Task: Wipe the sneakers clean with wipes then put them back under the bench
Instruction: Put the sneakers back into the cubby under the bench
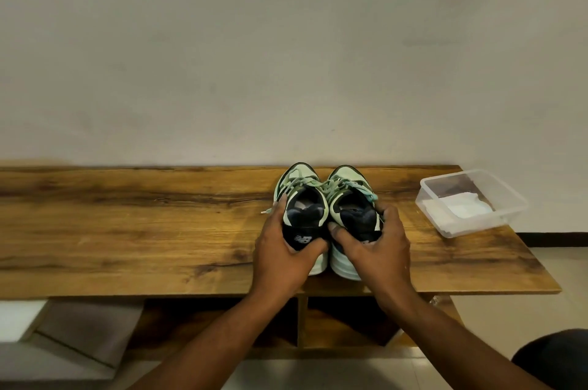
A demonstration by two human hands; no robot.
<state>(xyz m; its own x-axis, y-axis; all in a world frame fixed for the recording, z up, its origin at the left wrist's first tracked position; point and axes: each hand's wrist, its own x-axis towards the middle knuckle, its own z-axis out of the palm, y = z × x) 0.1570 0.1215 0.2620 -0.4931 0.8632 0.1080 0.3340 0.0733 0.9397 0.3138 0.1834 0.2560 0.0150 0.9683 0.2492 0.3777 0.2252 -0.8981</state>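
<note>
A home entryway: wooden shoe bench (127,230) against a plain wall (286,55), tiled floor (493,326).

Both forearms reached forward, converging. The left hand (281,249) gripped the left sneaker (302,214) at its heel — thumb curled round the back. The right hand (375,246) gripped the right sneaker (351,214) likewise.

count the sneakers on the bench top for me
2. The left sneaker and the right sneaker stand side by side on the bench, toes to the wall; the left hand and right hand grip their heels.
</note>
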